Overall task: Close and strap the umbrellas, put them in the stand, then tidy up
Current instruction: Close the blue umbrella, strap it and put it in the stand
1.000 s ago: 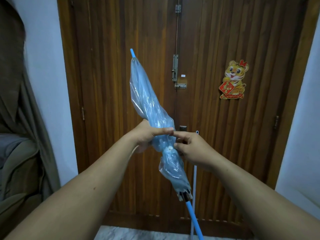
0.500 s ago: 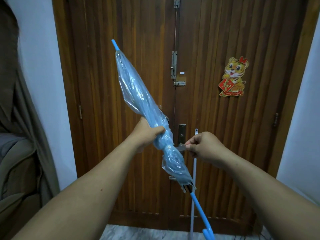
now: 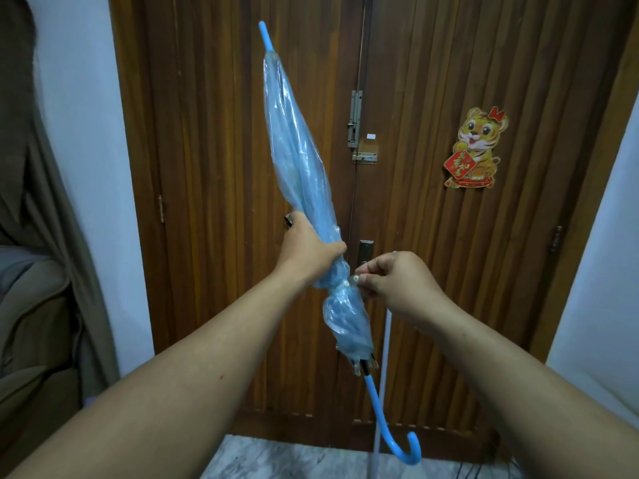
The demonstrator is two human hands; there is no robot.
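Blue umbrella is folded, tilted w/ tip up, hook handle low, in front of the wooden door. Left hand grips its canopy mid-length. Right hand pinches the strap, prob. at the snap; small, blurry.

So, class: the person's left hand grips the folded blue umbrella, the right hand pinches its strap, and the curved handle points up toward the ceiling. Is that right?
Not quite. The head view shows the curved handle pointing down toward the floor. The rest holds: the left hand grips the folded blue umbrella and the right hand pinches its strap.
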